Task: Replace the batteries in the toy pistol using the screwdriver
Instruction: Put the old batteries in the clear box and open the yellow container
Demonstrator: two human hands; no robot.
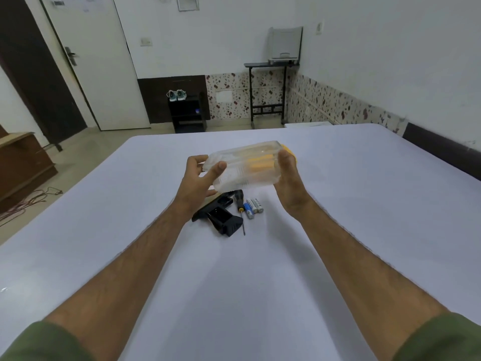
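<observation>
No legible writing is seen; the battery print is too small to read, and the faint marks on the box are blurred.

A clear plastic box [244, 166] with a yellow lid edge is held in the air between both hands, with orange-yellow pieces seen inside through the wall. The left hand [199, 179] is curled round its near-left corner, thumb pressed on the top face. The right hand [286, 175] is wrapped round its right end, fingers hidden behind it.

On the pale, smooth sheet [364, 204] below, the black toy pistol [220, 217] is laid on its side, with a rectangular opening seen in the grip. The screwdriver [240, 207], black handle and thin shaft, is laid just beside it on the right. Three batteries [253, 207], blue and silver, are grouped just right of the screwdriver.

Wide bare sheet is left on all sides; the far edge lies well beyond the box.
</observation>
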